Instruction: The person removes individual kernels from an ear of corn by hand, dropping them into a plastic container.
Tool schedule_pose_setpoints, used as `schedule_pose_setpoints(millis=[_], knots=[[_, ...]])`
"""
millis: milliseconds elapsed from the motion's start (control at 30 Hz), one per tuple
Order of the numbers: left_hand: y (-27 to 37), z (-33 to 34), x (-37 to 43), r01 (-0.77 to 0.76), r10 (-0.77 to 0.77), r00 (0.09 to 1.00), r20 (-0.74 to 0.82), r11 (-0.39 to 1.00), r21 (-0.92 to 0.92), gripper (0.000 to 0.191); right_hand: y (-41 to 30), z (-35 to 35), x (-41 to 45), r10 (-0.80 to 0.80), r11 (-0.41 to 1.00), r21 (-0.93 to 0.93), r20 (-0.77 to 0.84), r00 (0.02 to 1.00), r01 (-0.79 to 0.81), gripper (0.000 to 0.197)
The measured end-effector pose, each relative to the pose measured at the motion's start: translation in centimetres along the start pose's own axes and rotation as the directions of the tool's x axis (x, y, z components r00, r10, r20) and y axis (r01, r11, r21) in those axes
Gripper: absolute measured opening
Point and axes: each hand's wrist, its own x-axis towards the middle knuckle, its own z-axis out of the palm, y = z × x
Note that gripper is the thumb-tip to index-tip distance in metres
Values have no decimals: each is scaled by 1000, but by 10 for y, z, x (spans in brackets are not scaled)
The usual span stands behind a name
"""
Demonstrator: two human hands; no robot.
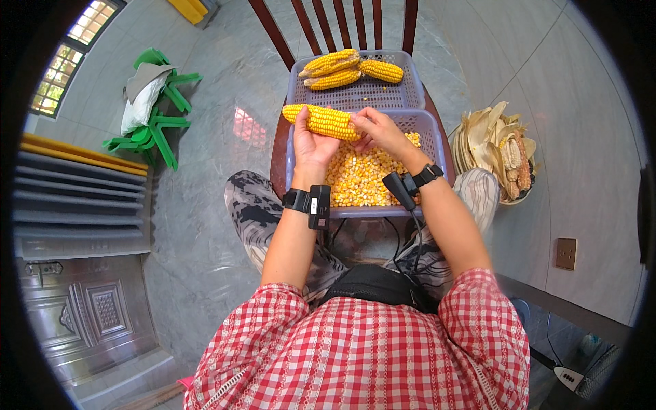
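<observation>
My left hand (313,148) holds a yellow ear of dried corn (323,122) from below, its thumb over the top. The fingers of my right hand (382,130) touch the ear's right end, where some kernels look to be off; whether they grip it is hard to tell. Both hands are above a purple plastic basket (376,211) holding loose corn kernels (364,177). Behind it, a second purple basket (416,97) holds several whole ears (333,64) and a few stray kernels.
The baskets rest on a dark wooden chair (279,169) with a slatted back. At the right, a round container (464,148) holds husks (487,130) and bare cobs (523,161). Green plastic stools (164,125) lie on the floor at the left. Dark cables hang below my right wrist.
</observation>
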Motion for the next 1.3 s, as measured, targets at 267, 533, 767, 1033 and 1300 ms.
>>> schedule_pose_setpoints(millis=[267,533,767,1033,1300], knots=[[0,-3,1,5,-5,1000,10,1000,7,45,4,5,2,-18,992,-126,-21,1000,15,40],[-1,-5,3,-5,5,1000,8,999,32,45,7,4,5,3,993,-119,-6,1000,-4,32],[-1,-4,3,1,-1,1000,9,1000,18,46,4,4,1,-32,994,-103,-5,999,31,26],[-1,-3,1,7,-7,1000,7,1000,4,46,-2,9,-2,-26,982,-189,-42,999,18,30],[0,-7,4,10,-10,1000,0,1000,17,44,1,3,0,-3,999,-44,30,1000,4,29]])
